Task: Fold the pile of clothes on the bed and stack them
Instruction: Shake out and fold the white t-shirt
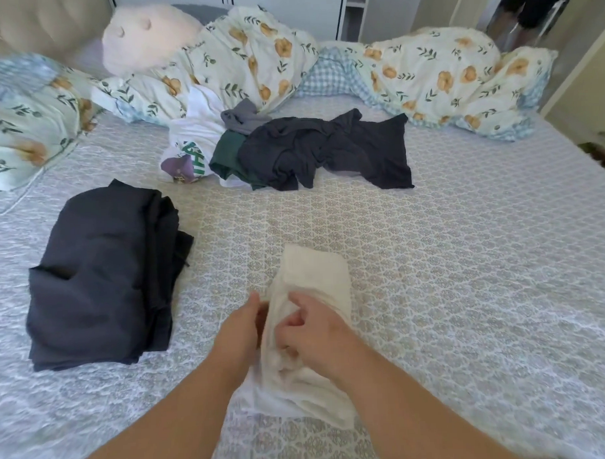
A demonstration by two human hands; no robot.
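The fingers [299,320] of the right hand [315,335] are curled into the folds of a cream garment [316,277], which is gripped near its middle, while the left hand [241,329] is pressed against the garment's left edge with its thumb on the cloth (whether its fingers are closed round the fabric cannot be told, since they are hidden beneath). The garment is laid lengthwise on the bed [467,275], near its front edge, partly folded into a narrow strip. To the left, apart from it, a stack of dark folded clothes [100,281] is seen. Farther back, an unfolded pile is heaped: a dark shirt [325,149], a green piece [228,154], a grey piece [242,118] and a white printed shirt [192,144]. Behind the pile, a floral duvet [426,77] is bunched along the far side.
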